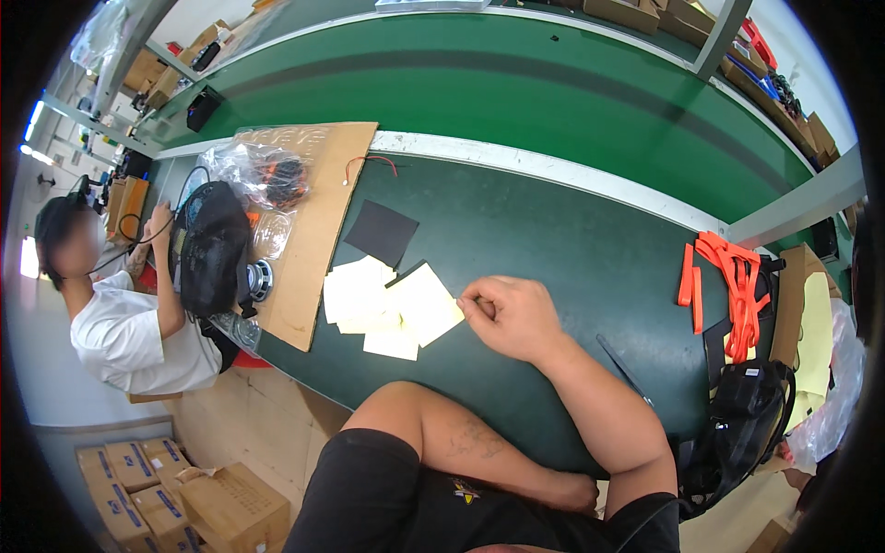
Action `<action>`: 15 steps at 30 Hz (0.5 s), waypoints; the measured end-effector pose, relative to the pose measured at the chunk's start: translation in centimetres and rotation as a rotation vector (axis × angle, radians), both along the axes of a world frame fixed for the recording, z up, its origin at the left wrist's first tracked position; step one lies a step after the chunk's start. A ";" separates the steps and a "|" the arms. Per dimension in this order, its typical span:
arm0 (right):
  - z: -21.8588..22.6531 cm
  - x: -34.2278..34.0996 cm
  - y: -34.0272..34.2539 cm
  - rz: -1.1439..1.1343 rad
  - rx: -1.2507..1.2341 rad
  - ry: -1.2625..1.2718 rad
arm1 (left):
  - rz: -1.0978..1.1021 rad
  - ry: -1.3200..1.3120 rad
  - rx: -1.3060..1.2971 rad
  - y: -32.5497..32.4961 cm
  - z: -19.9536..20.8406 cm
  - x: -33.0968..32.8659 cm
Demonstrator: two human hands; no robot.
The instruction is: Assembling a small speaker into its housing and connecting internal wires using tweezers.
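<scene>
Yellow paper pile [396,311], spread sideways, is flanked at right corner by nearer right hand [507,315], fingers curled, pinch uncertain; left hand [577,493] is placed farther, below right of pile, grip unclear.

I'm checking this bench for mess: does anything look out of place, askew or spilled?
Nothing looks spilled. The yellow sheets beside the right hand lie askew, overlapping at different angles instead of squared up. The orange straps toward the right of the green bench form a loose, crossing heap.
</scene>
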State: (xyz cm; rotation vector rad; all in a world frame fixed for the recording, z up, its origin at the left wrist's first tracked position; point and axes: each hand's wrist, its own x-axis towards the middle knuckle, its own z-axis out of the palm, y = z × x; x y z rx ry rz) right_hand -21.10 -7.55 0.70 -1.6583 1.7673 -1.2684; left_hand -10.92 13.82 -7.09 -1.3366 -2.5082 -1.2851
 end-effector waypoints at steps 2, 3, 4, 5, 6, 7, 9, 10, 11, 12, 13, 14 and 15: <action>0.4 0.0 0.0 0.013 0.044 0.003 | 0.011 -0.002 -0.042 0.2 -0.1 0.3; 0.5 0.1 0.1 0.024 0.089 0.004 | 0.009 -0.003 -0.040 0.2 -0.2 0.3; 0.5 0.1 0.1 0.022 0.091 0.003 | -0.010 0.021 -0.060 0.3 -0.3 0.2; 0.5 0.0 0.1 0.021 0.088 0.003 | -0.027 0.048 -0.084 0.2 -0.4 0.0; 0.5 -0.1 0.0 0.019 0.084 0.003 | -0.026 0.050 -0.086 0.2 -0.5 0.0; 0.4 -0.2 -0.1 0.020 0.082 0.005 | -0.012 0.026 -0.050 0.2 -0.5 0.1; 0.1 0.1 0.0 0.011 0.021 -0.006 | -0.001 -0.001 -0.010 0.4 -0.7 0.3; 0.1 0.1 0.0 0.010 0.022 -0.006 | 0.000 0.026 -0.010 0.5 -0.8 0.2; 0.1 0.0 -0.1 0.008 0.035 0.004 | 0.002 0.054 -0.012 0.5 -0.9 0.2; 0.2 -0.1 -0.2 0.007 0.047 0.015 | 0.002 0.054 -0.013 0.6 -1.0 0.3; 0.2 0.0 -0.2 0.006 0.047 0.015 | 0.014 0.024 0.031 0.8 -1.0 0.4; 0.1 0.1 0.0 0.006 0.029 0.002 | 0.027 -0.006 0.075 0.8 -1.0 0.4; 0.1 0.1 0.1 0.006 0.011 -0.011 | 0.027 -0.005 0.074 0.7 -1.0 0.3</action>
